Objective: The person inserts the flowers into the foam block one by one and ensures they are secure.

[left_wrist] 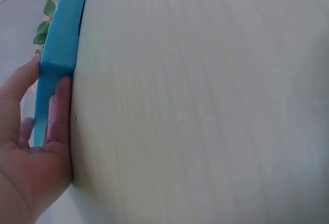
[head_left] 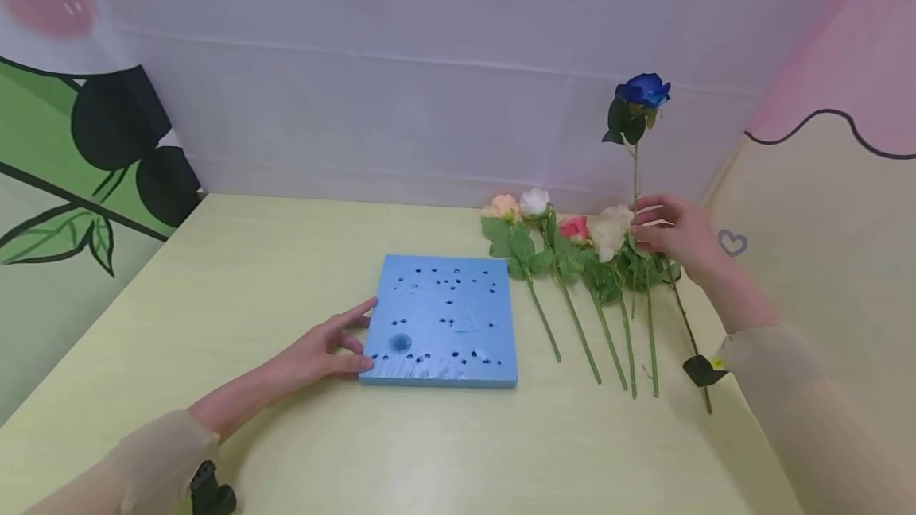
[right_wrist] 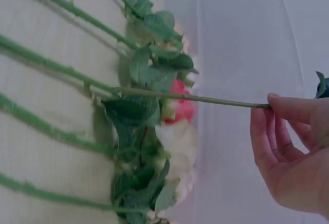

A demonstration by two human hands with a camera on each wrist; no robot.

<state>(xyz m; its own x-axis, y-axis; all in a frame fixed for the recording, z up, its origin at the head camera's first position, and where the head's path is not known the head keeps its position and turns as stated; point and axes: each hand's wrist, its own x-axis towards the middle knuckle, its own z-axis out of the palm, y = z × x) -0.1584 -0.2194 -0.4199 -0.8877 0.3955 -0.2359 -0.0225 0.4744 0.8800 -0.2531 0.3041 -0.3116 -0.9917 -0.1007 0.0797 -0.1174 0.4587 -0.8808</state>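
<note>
Deep-blue rose with dark green leaves and a long thin stem (head_left: 646, 91): raised in your right hand (head_left: 676, 233), bloom uppermost.

Your right thumb and fingertips pinch the stem above the peach rose (head_left: 504, 207), white rose (head_left: 534, 202), pink-red rose (head_left: 574, 228) and cream rose (head_left: 608, 235), which lie on the pale yellow wood-grain table (head_left: 250, 300). Your left hand (head_left: 315, 356), fingers spread, rests against the left edge of the square light-blue foam-like block (head_left: 475, 304). Judge the work to be at an early stage: one rose is lifted; the others, right of the block, appear left to handle. The block's top bears many small holes and one larger round recess; no stem is visible in any of them.
</note>
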